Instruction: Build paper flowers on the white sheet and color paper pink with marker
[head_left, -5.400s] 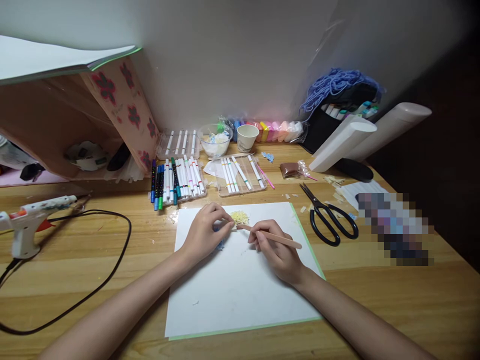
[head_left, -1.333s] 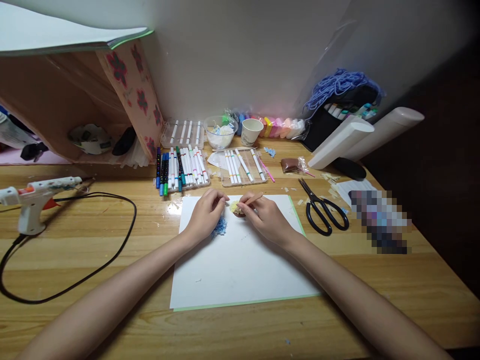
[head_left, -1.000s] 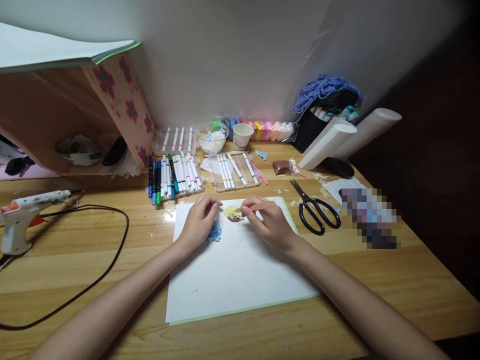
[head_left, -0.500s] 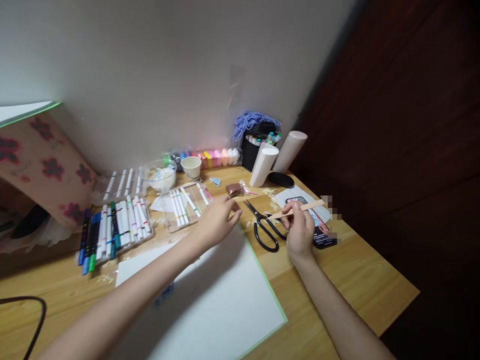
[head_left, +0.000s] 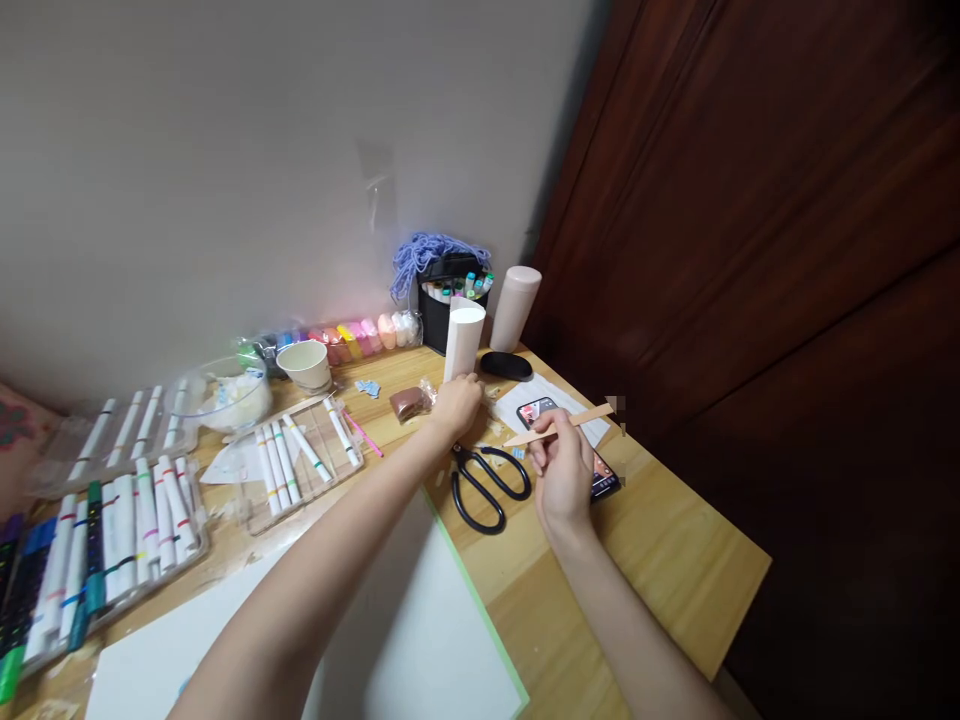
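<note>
My left hand (head_left: 459, 405) reaches across the table to the foot of an upright white cylinder (head_left: 463, 345). Its fingers bend down on the far side and are mostly hidden, so whether they grip anything does not show. Just in front of that hand lies a pair of black-handled scissors (head_left: 480, 490), its blades largely covered. Between thumb and fingers, my right hand (head_left: 564, 470) pinches a flat wooden stick (head_left: 589, 415) with a pointed end toward the left. Beneath it are a phone (head_left: 606, 475) and white paper tissue (head_left: 592, 425).
White paper with a green edge (head_left: 405, 620) lies in front. Marker pens (head_left: 150, 530) in clear trays, a plastic bowl (head_left: 225, 400) and a paper cup (head_left: 305, 365) stand leftward. A brown clay packet (head_left: 409, 402), black pen case (head_left: 433, 320) and pale bottle (head_left: 516, 308) are at the back.
My left hand has moved forward and right, past the scissors' blades to the white cylinder. The right hand keeps the wooden stick. The view has turned right.
</note>
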